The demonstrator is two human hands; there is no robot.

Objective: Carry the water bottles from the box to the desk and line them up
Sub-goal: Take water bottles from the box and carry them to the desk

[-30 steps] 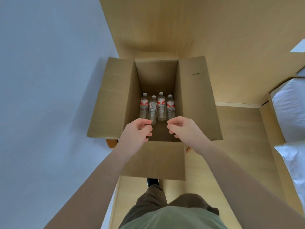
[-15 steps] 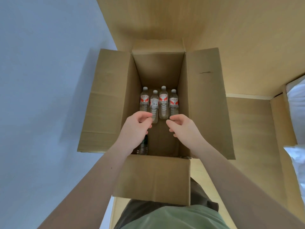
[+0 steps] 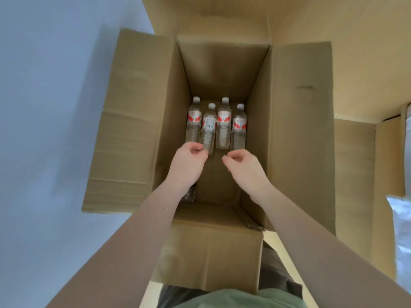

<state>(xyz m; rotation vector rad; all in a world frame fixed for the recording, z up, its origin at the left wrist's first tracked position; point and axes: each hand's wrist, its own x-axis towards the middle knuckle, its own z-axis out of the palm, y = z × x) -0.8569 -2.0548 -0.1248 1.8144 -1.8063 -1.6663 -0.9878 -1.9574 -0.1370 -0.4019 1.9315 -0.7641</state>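
Observation:
A tall open cardboard box [image 3: 295,134] stands below me with its four flaps spread. Several clear water bottles [image 3: 216,124] with white caps and red-and-white labels stand side by side at the far end of its floor. Part of another bottle [image 3: 189,194] shows under my left forearm near the close left corner. My left hand [image 3: 186,162] and my right hand [image 3: 243,167] reach down inside the box, just short of the bottles. Both have fingers loosely curled and hold nothing. The desk is not in view.
The box stands on a light wooden floor [image 3: 355,63], against a pale blue wall [image 3: 55,107] on the left. A wooden ledge [image 3: 387,156] and white bedding [image 3: 400,230] lie at the right edge. My green shirt [image 3: 233,300] fills the bottom.
I have leaned closer over the box, so it fills more of the view. Both hands have gone deeper inside and nearer the bottles.

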